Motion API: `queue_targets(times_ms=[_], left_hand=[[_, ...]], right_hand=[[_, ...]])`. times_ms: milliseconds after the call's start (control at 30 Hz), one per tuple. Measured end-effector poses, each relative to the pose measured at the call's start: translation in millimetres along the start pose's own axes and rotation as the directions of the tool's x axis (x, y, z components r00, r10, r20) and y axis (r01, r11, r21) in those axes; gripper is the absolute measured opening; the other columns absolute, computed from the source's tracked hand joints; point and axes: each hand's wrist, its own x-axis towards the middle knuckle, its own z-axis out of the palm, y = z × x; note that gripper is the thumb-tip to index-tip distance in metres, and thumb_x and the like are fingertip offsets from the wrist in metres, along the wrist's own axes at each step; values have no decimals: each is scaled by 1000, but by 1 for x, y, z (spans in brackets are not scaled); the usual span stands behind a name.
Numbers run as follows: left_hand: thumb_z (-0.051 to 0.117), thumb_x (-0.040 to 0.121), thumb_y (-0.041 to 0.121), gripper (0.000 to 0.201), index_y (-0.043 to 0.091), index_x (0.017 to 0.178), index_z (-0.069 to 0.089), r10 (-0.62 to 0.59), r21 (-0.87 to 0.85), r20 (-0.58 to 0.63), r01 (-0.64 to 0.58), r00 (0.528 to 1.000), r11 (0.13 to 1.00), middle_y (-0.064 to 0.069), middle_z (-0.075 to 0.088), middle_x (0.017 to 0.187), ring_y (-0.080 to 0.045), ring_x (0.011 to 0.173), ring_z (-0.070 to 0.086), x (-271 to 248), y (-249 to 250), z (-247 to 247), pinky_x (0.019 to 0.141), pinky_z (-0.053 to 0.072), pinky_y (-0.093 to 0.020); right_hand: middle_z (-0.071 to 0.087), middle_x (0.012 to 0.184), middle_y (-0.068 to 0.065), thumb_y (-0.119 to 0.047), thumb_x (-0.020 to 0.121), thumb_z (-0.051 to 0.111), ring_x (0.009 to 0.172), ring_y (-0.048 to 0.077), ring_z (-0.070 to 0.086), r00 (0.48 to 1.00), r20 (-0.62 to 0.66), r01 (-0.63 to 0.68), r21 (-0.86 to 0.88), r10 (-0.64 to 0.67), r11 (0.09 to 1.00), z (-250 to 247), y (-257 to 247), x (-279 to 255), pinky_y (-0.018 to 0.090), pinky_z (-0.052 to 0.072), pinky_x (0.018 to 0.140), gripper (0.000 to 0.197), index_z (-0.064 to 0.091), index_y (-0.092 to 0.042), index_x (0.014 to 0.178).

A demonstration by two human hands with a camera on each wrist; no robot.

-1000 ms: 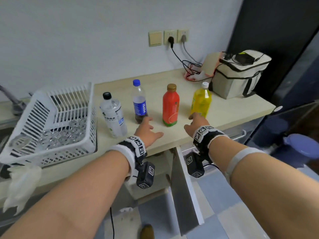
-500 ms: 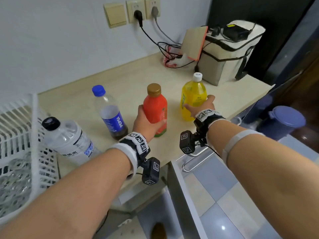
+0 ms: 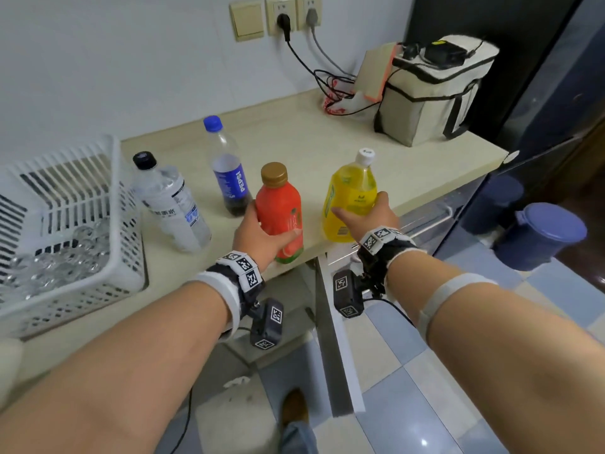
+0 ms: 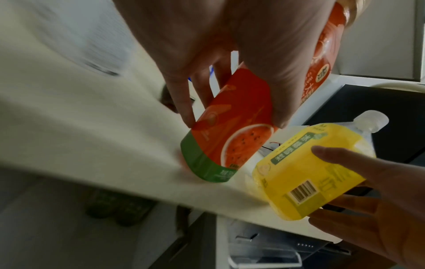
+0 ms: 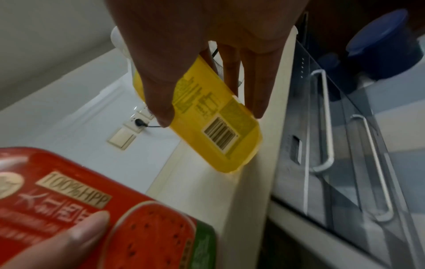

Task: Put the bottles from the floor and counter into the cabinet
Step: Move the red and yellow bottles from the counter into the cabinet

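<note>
I am gripping the upright red bottle (image 3: 280, 211) in my left hand (image 3: 258, 235) and the yellow bottle (image 3: 350, 198) in my right hand (image 3: 376, 221), both standing at the worktop (image 3: 294, 142) edge above the open cabinet (image 3: 337, 348).

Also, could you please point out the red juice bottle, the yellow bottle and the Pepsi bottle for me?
red juice bottle (image 3: 278, 204): head view, on its red body above the thumb.
yellow bottle (image 3: 352, 188): head view, on its upper yellow body.
Pepsi bottle (image 3: 229, 178): head view, on the blue label.

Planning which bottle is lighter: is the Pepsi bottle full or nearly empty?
Nearly empty. The Pepsi bottle is clear through its upper body, with dark cola only at its base.
</note>
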Motion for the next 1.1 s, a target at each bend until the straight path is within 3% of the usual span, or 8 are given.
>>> queue_targets(times_ms=[100, 200, 500, 633, 733, 833, 967, 1100], left_hand=[[91, 62, 41, 91, 29, 138, 43, -21, 14, -41, 21, 999, 1000, 4, 63, 132, -18, 115, 62, -60, -13, -15, 102, 48, -39], [91, 64, 36, 80, 27, 130, 48, -61, 42, -47, 63, 997, 997, 7, 64, 117, -16, 102, 62, -119, -28, -29, 92, 47, -33], [93, 63, 35, 91, 26, 140, 44, -207, 120, -35, 210, 978, 970, 1, 65, 130, -22, 112, 65, -223, -107, -49, 97, 49, -35], [93, 60, 34, 88, 32, 134, 46, -271, 114, 10, 269, 962, 957, 5, 65, 126, -21, 109, 65, -217, -142, -46, 89, 52, -34], [93, 62, 28, 83, 28, 132, 48, -287, 105, 44, 281, 957, 954, 3, 66, 125, -22, 107, 65, -199, -170, -38, 87, 48, -31], [92, 61, 25, 78, 26, 126, 50, -302, 106, 87, 293, 949, 950, 1, 66, 122, -22, 105, 64, -175, -203, -28, 90, 48, -33], [89, 48, 40, 76, 46, 111, 48, -302, 88, 114, 293, 946, 952, 5, 67, 119, -22, 105, 67, -133, -259, -7, 95, 54, -46], [89, 52, 37, 71, 51, 106, 44, -286, 71, 103, 280, 953, 957, 13, 64, 110, -20, 104, 65, -91, -307, 20, 96, 52, -42]], right_hand=[[64, 111, 8, -58, 65, 80, 99, 31, 63, 996, 77, 37, 47, -41, 998, 1, 14, -59, 40, 53, 81, 78, 44, -16, 120], [63, 115, 7, -54, 66, 82, 105, 30, 63, 987, 149, 46, 104, -61, 993, 4, 29, -114, 39, 52, 86, 79, 43, -16, 124], [56, 132, 11, -50, 66, 84, 117, 35, 57, 897, 420, -132, -36, 135, 991, 57, 98, -207, 43, 49, 94, 96, 33, -16, 141], [57, 130, 14, -45, 67, 84, 115, 37, 58, 911, 371, -130, -152, 179, 980, 76, 126, -209, 49, 51, 95, 94, 33, -15, 139], [56, 116, 13, -37, 70, 83, 104, 32, 58, 941, 304, -82, -211, 146, 974, 91, 138, -203, 43, 52, 88, 75, 40, -9, 126], [51, 127, 15, -49, 63, 84, 118, 36, 50, 975, 198, -34, -326, 103, 945, 115, 147, -189, 43, 46, 93, 77, 45, -11, 118], [49, 131, 13, -56, 64, 81, 125, 36, 44, 974, 194, -36, -384, 119, 923, 160, 163, -154, 46, 43, 96, 79, 44, -16, 122], [59, 120, 10, -50, 63, 83, 111, 34, 58, 961, 241, -58, -307, 136, 950, 213, 188, -108, 46, 51, 92, 73, 46, -18, 117]])
